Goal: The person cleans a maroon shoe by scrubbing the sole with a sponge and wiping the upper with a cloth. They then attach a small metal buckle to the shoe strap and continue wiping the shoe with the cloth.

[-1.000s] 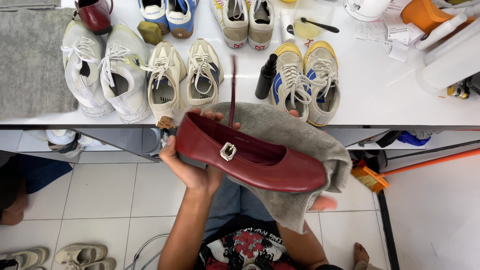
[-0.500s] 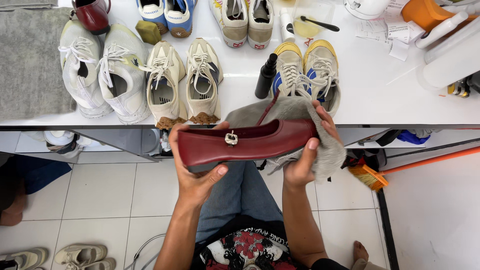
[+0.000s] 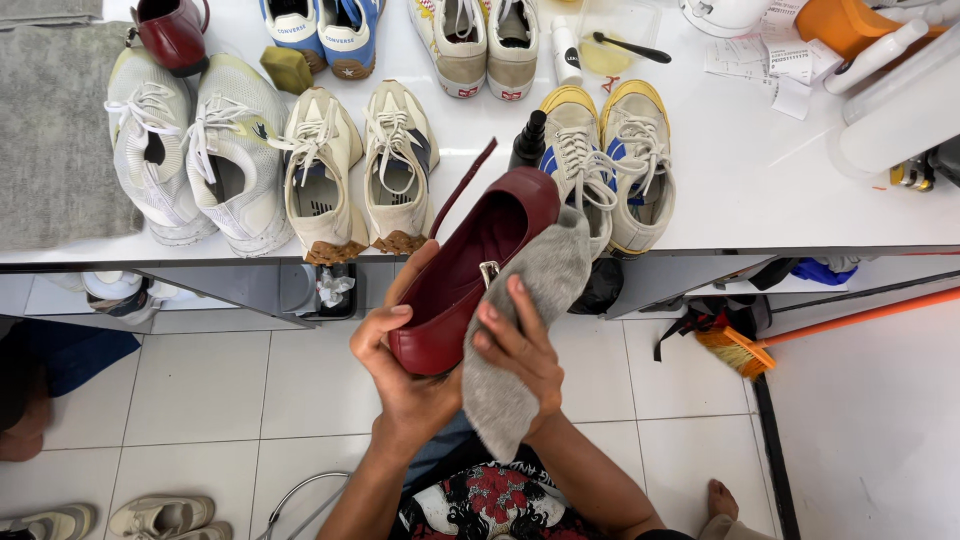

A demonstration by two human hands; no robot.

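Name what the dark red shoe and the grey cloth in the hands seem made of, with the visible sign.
Dark red shoe: probably smooth leather or imitation; it has a soft sheen and a metal buckle. Grey cloth: likely microfibre or terry; fuzzy, matte, drapes limply.

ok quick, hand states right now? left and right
Left hand: closed around the heel end of the red flat shoe.
Right hand: holding the grey cloth against the shoe's side.

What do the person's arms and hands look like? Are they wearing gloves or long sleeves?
No gloves and no long sleeves. The left hand and right hand are both bare, and so are the forearms. No rings, watch or bracelets show. The fingers have short, plain nails. Near the bottom edge is a black T-shirt with a red and white print.
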